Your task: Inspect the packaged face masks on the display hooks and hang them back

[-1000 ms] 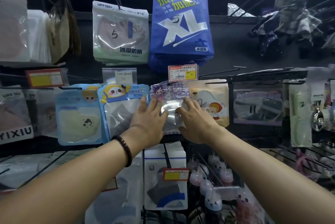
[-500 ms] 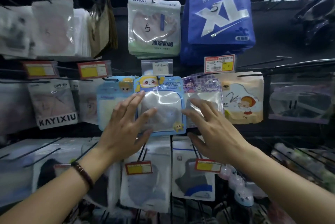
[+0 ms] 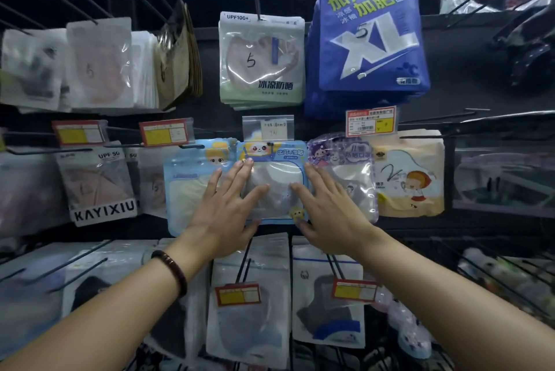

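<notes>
Head view: the blue-bordered mask packet (image 3: 274, 187) hangs in the middle row, flanked by both hands. Left hand (image 3: 223, 214) and right hand (image 3: 327, 211) press flat on its side edges, fingers straight, grasping nothing. The packet is glossy rectangular plastic with a clear window.

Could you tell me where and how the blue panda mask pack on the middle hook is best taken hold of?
Probably by its bottom corners, coming from in front and below. The panda pack hangs flat from a hook through its top. The light-blue pack and the purple pack crowd its sides, so only its bottom edge hangs free to pinch.
</notes>
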Action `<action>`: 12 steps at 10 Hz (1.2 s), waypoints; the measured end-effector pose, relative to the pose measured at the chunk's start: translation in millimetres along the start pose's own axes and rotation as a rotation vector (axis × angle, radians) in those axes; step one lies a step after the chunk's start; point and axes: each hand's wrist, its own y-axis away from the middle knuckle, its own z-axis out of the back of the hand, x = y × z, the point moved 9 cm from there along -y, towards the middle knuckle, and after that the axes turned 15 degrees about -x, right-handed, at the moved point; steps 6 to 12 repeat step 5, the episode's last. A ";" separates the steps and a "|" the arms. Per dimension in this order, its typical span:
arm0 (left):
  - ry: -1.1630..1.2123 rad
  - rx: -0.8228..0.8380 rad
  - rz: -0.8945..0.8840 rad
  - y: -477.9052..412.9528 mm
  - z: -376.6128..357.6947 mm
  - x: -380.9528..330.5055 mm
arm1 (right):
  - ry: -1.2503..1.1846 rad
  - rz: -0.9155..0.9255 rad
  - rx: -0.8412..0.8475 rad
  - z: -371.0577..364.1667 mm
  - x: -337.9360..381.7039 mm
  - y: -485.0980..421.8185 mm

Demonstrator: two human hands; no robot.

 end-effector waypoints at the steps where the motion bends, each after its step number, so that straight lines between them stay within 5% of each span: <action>1: -0.030 0.058 0.023 -13.6 -10.1 2.5 | 0.035 0.005 0.059 -6.3 -4.0 -13.4; 12: 0.098 0.057 0.065 -4.4 13.2 24.2 | 0.013 -0.125 0.129 13.8 25.9 -34.8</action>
